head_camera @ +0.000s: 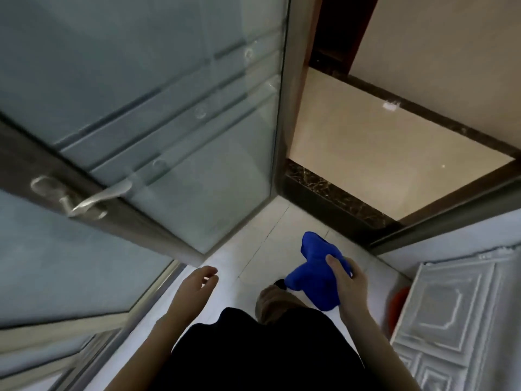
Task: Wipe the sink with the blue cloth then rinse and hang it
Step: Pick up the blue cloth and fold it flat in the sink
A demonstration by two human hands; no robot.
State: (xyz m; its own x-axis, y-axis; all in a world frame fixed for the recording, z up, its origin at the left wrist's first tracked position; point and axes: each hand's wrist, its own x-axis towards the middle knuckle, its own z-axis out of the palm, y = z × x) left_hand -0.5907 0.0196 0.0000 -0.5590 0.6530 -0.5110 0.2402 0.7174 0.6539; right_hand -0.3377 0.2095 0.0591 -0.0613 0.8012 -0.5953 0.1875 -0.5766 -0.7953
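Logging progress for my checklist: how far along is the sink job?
No sink is in view, so nothing shows as done. In hand: the right hand grips the bunched blue cloth over the tiled floor beside a glass door; the left hand is open. Hanging remains; whether wiping and rinsing happened cannot be told.

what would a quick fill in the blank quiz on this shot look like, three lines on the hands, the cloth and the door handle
1. The right hand grips a bunched cloth whose colour is ____.
2. The left hand, fingers relaxed, holds ____.
3. The lever handle on the glass door is on the person's ____ side.

Missing words: blue, nothing, left.
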